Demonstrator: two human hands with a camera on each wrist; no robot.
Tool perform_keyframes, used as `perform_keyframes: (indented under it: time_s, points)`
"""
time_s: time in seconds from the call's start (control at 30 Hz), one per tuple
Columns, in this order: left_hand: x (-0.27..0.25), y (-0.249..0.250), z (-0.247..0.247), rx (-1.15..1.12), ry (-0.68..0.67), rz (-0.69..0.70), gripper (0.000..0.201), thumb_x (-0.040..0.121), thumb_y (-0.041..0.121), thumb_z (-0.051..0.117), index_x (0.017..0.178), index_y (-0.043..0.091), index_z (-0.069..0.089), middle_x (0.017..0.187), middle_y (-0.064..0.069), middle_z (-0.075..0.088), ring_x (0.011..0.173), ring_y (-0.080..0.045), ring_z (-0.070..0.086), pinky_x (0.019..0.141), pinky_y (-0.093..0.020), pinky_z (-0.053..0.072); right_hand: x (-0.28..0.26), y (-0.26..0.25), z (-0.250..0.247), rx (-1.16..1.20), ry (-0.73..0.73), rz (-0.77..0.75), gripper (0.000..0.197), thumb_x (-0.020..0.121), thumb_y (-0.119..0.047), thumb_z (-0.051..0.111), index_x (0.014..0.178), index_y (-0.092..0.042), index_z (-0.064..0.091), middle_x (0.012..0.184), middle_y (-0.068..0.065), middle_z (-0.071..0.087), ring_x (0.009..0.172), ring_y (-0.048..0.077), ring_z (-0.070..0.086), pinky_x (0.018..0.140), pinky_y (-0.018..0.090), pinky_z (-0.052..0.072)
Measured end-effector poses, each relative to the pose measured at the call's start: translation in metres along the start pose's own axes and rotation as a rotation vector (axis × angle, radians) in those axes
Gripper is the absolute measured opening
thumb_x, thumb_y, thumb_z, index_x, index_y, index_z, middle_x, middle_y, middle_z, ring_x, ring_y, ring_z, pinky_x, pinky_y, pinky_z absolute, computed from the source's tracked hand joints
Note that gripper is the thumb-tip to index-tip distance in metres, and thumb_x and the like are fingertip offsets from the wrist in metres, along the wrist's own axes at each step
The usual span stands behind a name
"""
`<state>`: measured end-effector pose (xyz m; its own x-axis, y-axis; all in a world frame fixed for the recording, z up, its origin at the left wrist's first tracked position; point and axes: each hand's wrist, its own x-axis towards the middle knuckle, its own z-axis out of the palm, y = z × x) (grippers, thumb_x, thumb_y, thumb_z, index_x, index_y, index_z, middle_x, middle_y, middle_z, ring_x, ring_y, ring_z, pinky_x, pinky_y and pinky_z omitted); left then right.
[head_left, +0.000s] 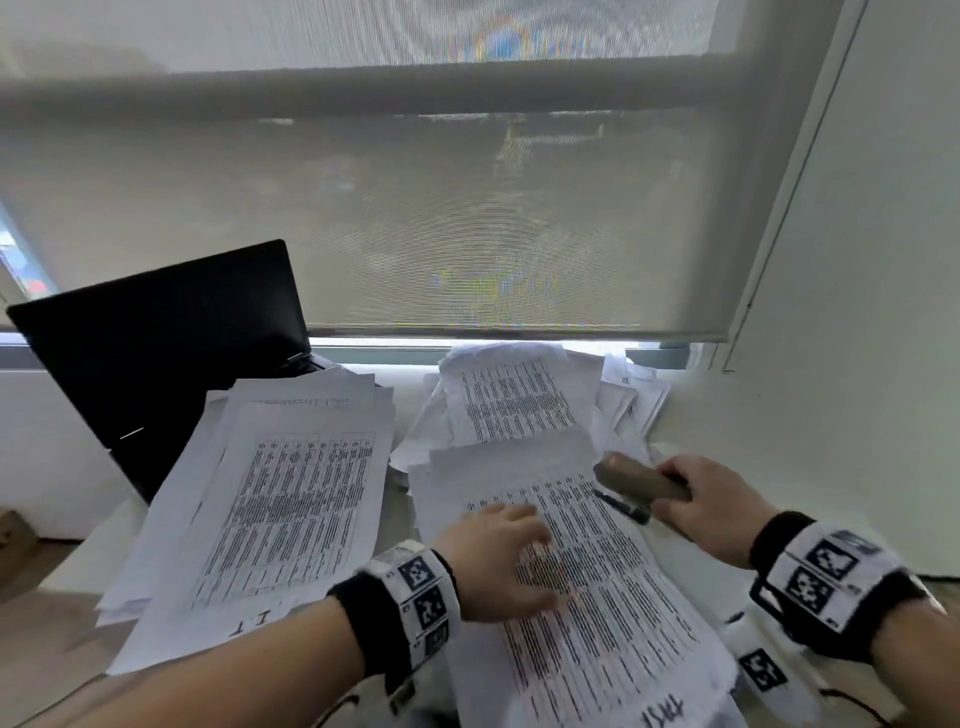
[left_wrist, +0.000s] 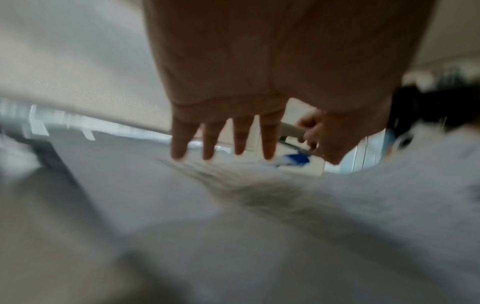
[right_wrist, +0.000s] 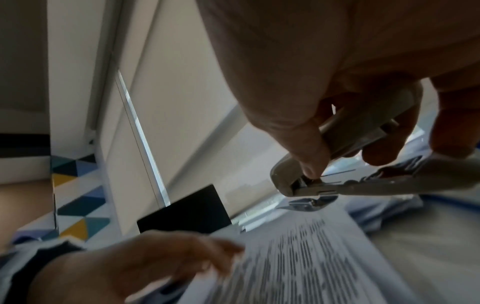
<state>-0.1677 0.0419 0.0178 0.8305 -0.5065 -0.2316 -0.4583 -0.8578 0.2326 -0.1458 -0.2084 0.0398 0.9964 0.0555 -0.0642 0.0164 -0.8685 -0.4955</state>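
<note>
We see the left hand (head_left: 498, 561) lying flat on the near stack of white sheets printed with dense black tables (head_left: 613, 623), its fingers (left_wrist: 269, 139) straight and slightly spread, palm down near the middle of the top page. The right hand (head_left: 711, 499) is curled round a tan metal stapler with a black base (head_left: 639, 478), the thumb lying along its top. The stapler sits at the stack's far right corner with its mouth parted. We cannot tell whether the sheets lie inside that mouth.

Just behind the stapler a second pile of printed pages (head_left: 514, 400) overlaps the far edge of the near stack, so paper crowds that corner. Beyond it, loose white sheets (head_left: 634, 395) fan out against the window sill. To the left, well apart from the hands, a broad heap of printed tables (head_left: 291, 499) sprawls over the lower half of an open black laptop (head_left: 166, 353) and hides its keyboard. A grey mesh roller blind (head_left: 467, 208) hangs down behind everything, and a white wall (head_left: 857, 364) closes in on the right. Both wrists wear black bands with black-and-white square markers. A brown table top (head_left: 47, 649) shows at the lower left.
</note>
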Motion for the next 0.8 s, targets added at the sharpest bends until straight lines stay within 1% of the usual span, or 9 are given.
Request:
perform_keyframes:
  time_s: [0.1, 0.23, 0.3, 0.37, 0.4, 0.53, 0.63, 0.73, 0.8]
  points:
    - [0.016, -0.026, 0.012, 0.158, -0.064, -0.186, 0.102, 0.073, 0.074, 0.062, 0.152, 0.032, 0.011, 0.164, -0.002, 0.001, 0.149, -0.035, -0.004, 0.119, -0.059, -0.001, 0.011, -0.012, 0.019, -0.051, -0.047, 0.001, 0.015, 0.087, -0.02, 0.064, 0.099, -0.023, 0.056, 0.097, 0.001, 0.06, 0.086, 0.015, 0.055, 0.076, 0.023, 0.038]
    - [0.022, -0.045, 0.022, 0.073, -0.166, -0.295, 0.12, 0.061, 0.085, 0.061, 0.153, 0.036, 0.001, 0.164, -0.002, -0.007, 0.149, -0.035, -0.005, 0.118, -0.061, -0.001, 0.03, -0.03, 0.026, -0.129, -0.032, -0.009, 0.022, 0.086, -0.026, 0.065, 0.106, -0.023, 0.06, 0.101, 0.0, 0.061, 0.092, 0.016, 0.056, 0.088, 0.029, 0.045]
    - [0.024, -0.048, 0.021, 0.014, -0.143, -0.299, 0.113, 0.063, 0.082, 0.063, 0.152, 0.037, 0.009, 0.164, -0.001, 0.004, 0.149, -0.033, 0.007, 0.119, -0.056, 0.01, 0.038, -0.04, 0.031, -0.18, -0.07, -0.001, 0.023, 0.087, -0.028, 0.064, 0.109, -0.023, 0.058, 0.104, -0.002, 0.061, 0.092, 0.014, 0.055, 0.085, 0.028, 0.043]
    - [0.026, -0.054, 0.016, -0.067, -0.033, -0.341, 0.095, 0.069, 0.073, 0.067, 0.145, 0.03, 0.028, 0.153, -0.004, 0.034, 0.137, -0.03, 0.036, 0.114, -0.047, 0.031, 0.045, -0.049, 0.042, -0.217, -0.14, 0.006, 0.025, 0.089, -0.029, 0.062, 0.112, -0.022, 0.056, 0.11, -0.001, 0.061, 0.094, 0.015, 0.055, 0.083, 0.025, 0.041]
    - [0.029, -0.06, 0.012, -0.12, 0.029, -0.392, 0.091, 0.072, 0.069, 0.069, 0.143, 0.026, 0.031, 0.147, -0.005, 0.041, 0.131, -0.028, 0.043, 0.11, -0.044, 0.037, 0.049, -0.053, 0.048, -0.208, -0.158, 0.003, 0.027, 0.088, -0.028, 0.062, 0.114, -0.021, 0.056, 0.113, 0.001, 0.061, 0.097, 0.016, 0.056, 0.085, 0.026, 0.043]
    - [0.038, -0.089, -0.007, -0.198, 0.185, -0.557, 0.1, 0.076, 0.061, 0.07, 0.15, 0.018, 0.018, 0.15, -0.009, 0.033, 0.139, -0.031, 0.033, 0.116, -0.045, 0.029, 0.056, -0.062, 0.067, -0.181, -0.154, -0.026, 0.035, 0.089, -0.031, 0.06, 0.122, -0.02, 0.053, 0.116, 0.003, 0.062, 0.101, 0.019, 0.059, 0.091, 0.029, 0.047]
    - [0.047, -0.103, -0.017, -0.388, 0.206, -0.617, 0.106, 0.075, 0.053, 0.077, 0.153, 0.019, 0.012, 0.146, -0.008, 0.044, 0.134, -0.03, 0.043, 0.113, -0.039, 0.035, 0.054, -0.06, 0.072, -0.22, -0.136, -0.061, 0.03, 0.093, -0.031, 0.054, 0.12, -0.018, 0.054, 0.115, 0.004, 0.06, 0.103, 0.02, 0.057, 0.091, 0.029, 0.043]
    - [0.059, -0.116, -0.019, -0.626, 0.195, -0.696, 0.115, 0.064, 0.046, 0.087, 0.153, 0.02, 0.019, 0.142, -0.007, 0.05, 0.127, -0.028, 0.05, 0.108, -0.04, 0.042, 0.051, -0.053, 0.073, -0.242, -0.114, -0.102, 0.031, 0.095, -0.031, 0.052, 0.121, -0.015, 0.054, 0.118, 0.006, 0.057, 0.108, 0.021, 0.054, 0.093, 0.026, 0.038]
    - [0.062, -0.119, -0.02, -0.738, 0.218, -0.705, 0.102, 0.063, 0.039, 0.089, 0.146, 0.017, 0.034, 0.136, -0.006, 0.053, 0.122, -0.028, 0.054, 0.105, -0.041, 0.045, 0.05, -0.049, 0.073, -0.225, -0.118, -0.116, 0.032, 0.095, -0.03, 0.051, 0.122, -0.015, 0.054, 0.118, 0.005, 0.057, 0.108, 0.02, 0.053, 0.094, 0.025, 0.037]
